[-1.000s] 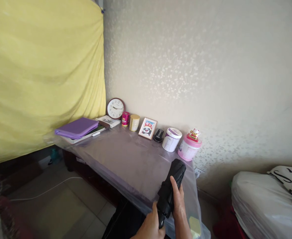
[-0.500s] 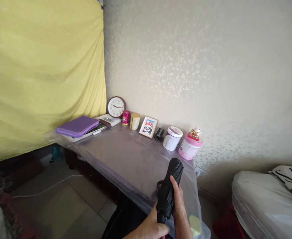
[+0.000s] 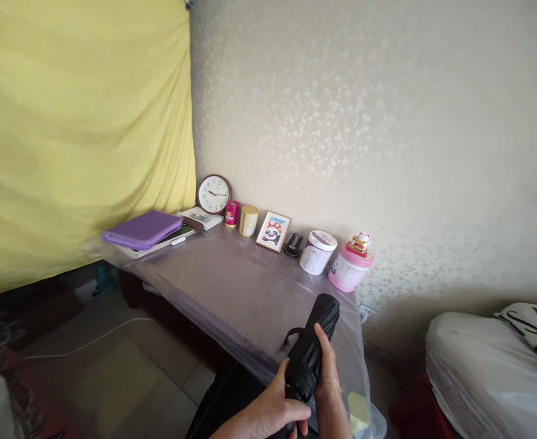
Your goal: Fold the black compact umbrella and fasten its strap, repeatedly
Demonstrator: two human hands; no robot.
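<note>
Along the wall (image 3: 387,122), tins (image 3: 317,252) stand beyond the folded umbrella (image 3: 312,353) both hands (image 3: 273,408) hold.

From here I read matt black cloth on the folded umbrella (image 3: 318,326), glossy clear plastic sheeting (image 3: 223,286) and soft, creased yellow cloth (image 3: 76,122).

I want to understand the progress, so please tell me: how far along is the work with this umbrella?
The black folding umbrella already looks collapsed and furled. In hand now: the left hand and right hand grip it. Seemingly left: fastening its strap, which hangs loose.
</note>
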